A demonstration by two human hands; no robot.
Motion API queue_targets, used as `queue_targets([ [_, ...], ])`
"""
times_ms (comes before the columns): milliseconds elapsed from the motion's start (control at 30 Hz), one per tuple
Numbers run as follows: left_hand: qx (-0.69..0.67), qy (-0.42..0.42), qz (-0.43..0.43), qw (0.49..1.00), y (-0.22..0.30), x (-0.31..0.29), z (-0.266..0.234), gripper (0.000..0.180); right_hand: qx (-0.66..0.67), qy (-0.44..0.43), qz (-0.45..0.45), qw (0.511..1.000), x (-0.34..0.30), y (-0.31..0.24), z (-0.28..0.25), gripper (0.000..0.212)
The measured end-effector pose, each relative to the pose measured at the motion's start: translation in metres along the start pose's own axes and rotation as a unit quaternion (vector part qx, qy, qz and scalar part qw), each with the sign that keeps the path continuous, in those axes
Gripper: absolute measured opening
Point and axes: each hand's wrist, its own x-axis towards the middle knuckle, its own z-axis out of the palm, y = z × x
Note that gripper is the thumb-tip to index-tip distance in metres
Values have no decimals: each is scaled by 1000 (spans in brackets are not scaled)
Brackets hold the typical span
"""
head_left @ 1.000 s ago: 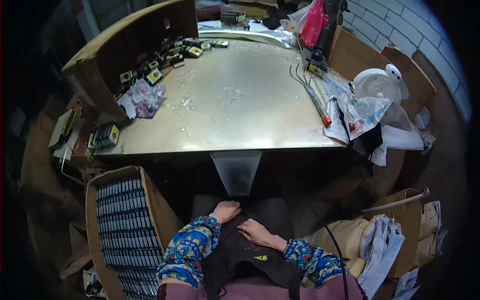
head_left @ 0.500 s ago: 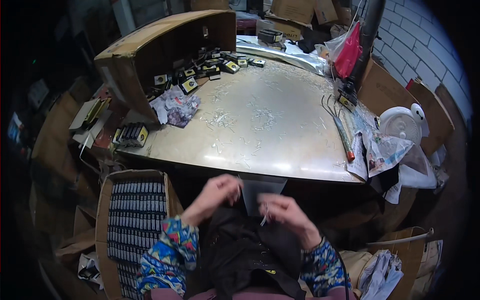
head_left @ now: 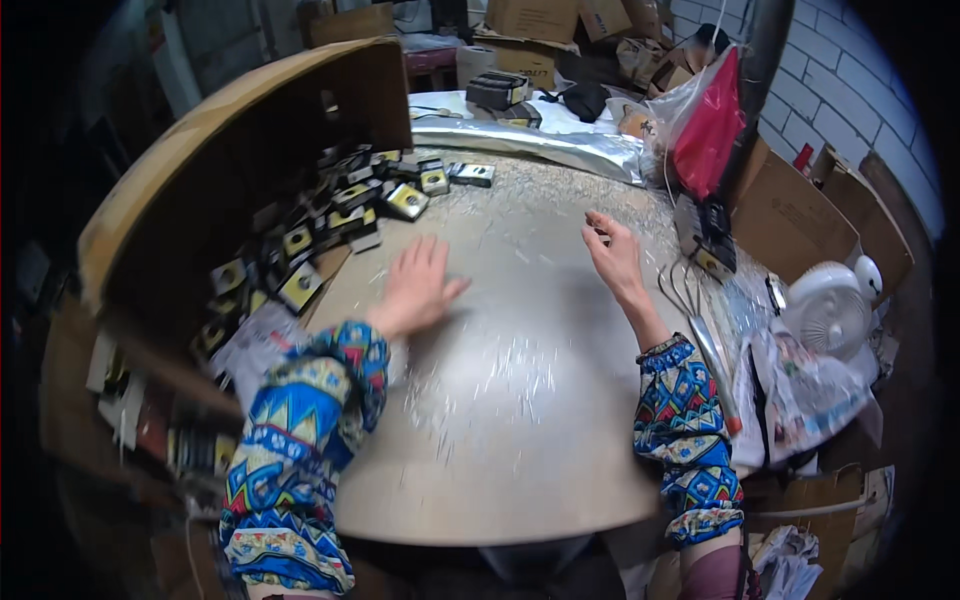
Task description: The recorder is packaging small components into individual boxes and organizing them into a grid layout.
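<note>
Reached out over the worktable [head_left: 450, 500], my left hand [head_left: 415, 288] has its fingers spread, palm down, near the small black-and-yellow boxes [head_left: 405, 202]. Nothing shows in that hand. My right hand [head_left: 615, 258] is farther forward on the right, fingers curled in toward the thumb. Whatever it may hold is too small or hidden to make out. Thin silvery pin-like pieces [head_left: 525, 375] lie scattered between my forearms. A denser spread of the same pieces [head_left: 560, 190] covers the back of the table, close to my right hand.
A large open carton [head_left: 240, 130] on its side walls off the left, boxes spilling from it. At the right edge lie a small hand rake [head_left: 708, 345], a plastic bag [head_left: 800, 390] and a white fan [head_left: 828, 310]. A pink bag [head_left: 708, 125] hangs by a dark post [head_left: 752, 90].
Both hands have gone from over my lap to far above the table. My left hand has spread its fingers. The view has shifted forward, so the table appears nearer.
</note>
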Motion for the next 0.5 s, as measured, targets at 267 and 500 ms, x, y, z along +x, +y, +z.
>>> queue_targets([
  [267, 0, 50, 8, 999, -42, 233, 54, 88, -449, 58, 16, 891, 110, 136, 16, 50],
  [500, 20, -70, 47, 996, -94, 270, 43, 71, -351, -86, -10, 932, 153, 159, 53, 55],
])
